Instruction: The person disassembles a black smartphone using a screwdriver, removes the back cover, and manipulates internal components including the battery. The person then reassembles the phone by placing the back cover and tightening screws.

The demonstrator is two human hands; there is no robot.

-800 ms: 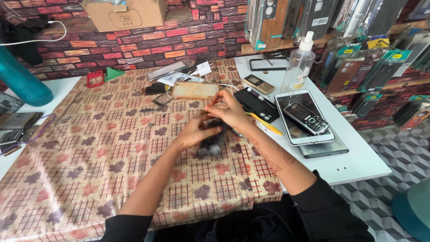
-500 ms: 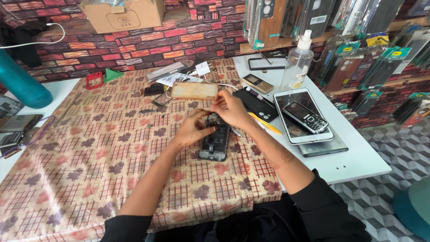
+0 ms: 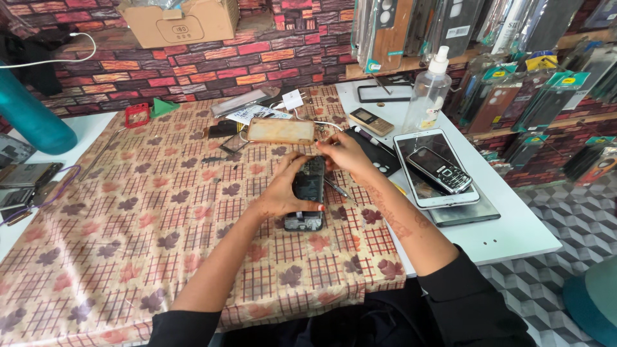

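Note:
A dark opened phone [image 3: 307, 196] lies on the leaf-patterned tablecloth [image 3: 160, 225] near the table's middle. My left hand [image 3: 279, 193] rests on its left side and grips it, thumb near its lower end. My right hand [image 3: 344, 153] is at the phone's top edge, fingers pinched together there; what they pinch is too small to tell. A thin tool [image 3: 337, 189] lies just right of the phone.
A tan phone case [image 3: 281, 130] lies behind the hands. To the right sit a white tablet [image 3: 432, 170] with a keypad phone [image 3: 441, 170] on it, a spray bottle [image 3: 429, 93] and a small bar phone [image 3: 371, 121]. A teal bottle [image 3: 29, 115] and devices [image 3: 22, 180] are at the left.
The phone went from being cupped between both hands to lying flat on the cloth. My right hand moved up to its top edge; my left hand now steadies its side.

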